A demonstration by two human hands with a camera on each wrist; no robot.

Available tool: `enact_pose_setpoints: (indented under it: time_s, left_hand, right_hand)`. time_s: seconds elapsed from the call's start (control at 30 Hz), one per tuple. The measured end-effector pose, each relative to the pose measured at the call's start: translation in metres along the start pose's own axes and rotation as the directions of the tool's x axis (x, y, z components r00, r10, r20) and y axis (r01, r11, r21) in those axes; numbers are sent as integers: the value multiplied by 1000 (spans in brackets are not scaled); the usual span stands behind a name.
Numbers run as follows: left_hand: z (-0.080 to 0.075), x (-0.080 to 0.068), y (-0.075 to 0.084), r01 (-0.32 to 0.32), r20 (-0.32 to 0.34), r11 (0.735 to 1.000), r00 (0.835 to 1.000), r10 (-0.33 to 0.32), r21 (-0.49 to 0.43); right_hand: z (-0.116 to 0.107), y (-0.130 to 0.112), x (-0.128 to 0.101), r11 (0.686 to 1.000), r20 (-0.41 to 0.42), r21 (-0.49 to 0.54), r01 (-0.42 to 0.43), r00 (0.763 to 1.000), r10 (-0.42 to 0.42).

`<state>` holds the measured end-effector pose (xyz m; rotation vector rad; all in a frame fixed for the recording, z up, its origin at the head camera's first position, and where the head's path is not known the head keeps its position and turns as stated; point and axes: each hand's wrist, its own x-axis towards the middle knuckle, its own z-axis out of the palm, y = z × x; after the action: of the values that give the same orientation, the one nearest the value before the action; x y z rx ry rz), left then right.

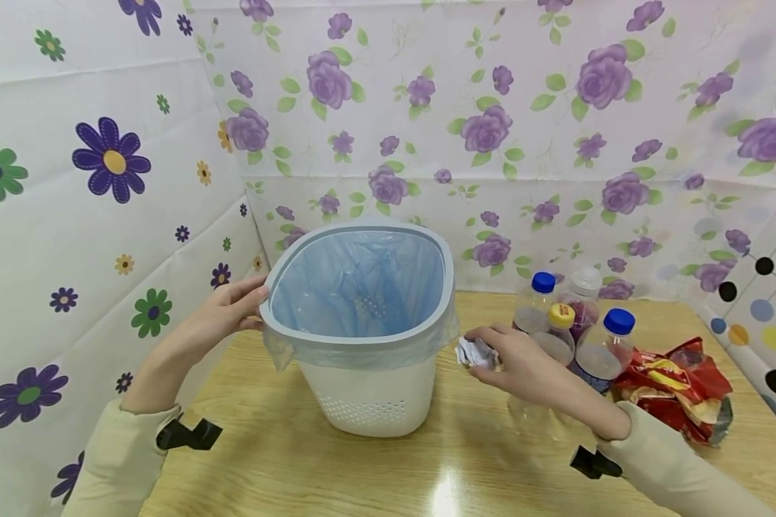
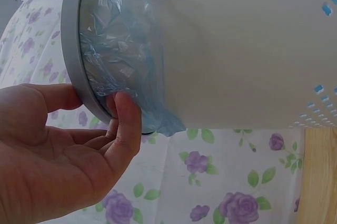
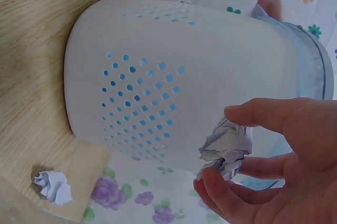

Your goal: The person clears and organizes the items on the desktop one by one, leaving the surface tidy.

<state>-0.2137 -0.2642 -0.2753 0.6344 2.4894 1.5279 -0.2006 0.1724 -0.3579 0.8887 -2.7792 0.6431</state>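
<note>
A white perforated waste bin (image 1: 371, 402) with a grey rim and a blue plastic liner (image 1: 356, 283) stands on the wooden table (image 1: 284, 467). My left hand (image 1: 229, 312) grips the bin's rim at its left side, thumb and fingers curled on the grey ring (image 2: 79, 77). My right hand (image 1: 507, 362) pinches a crumpled white paper ball (image 1: 475, 352) just right of the bin, below its rim; in the right wrist view the paper ball (image 3: 225, 145) sits between thumb and fingers.
Several plastic bottles (image 1: 578, 323) with blue, yellow and white caps stand right of the bin. A red snack wrapper (image 1: 675, 384) lies at the far right. Another crumpled paper (image 3: 52, 186) lies on the table behind the bin. Flowered sheets wall the table.
</note>
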Motion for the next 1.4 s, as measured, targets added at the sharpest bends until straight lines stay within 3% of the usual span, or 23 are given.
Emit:
enact_pose_setpoints:
  time_s: [0.4,0.8,1.4]
  left_hand:
    - [0,-1,0,1,-5,1000,1000,-1,5]
    - [0,0,-1,2,-3,1000,1000,-2,-7]
    - [-1,0,-3,-8,-9,1000,1000,8,11]
  right_hand:
    - [-5,0,1,998,-112,57,-15,993,21]
    - [-18,-3,2,1000,-219,31,-8,976,14]
    - [-30,-4,5,997,-241,82,3,970,17]
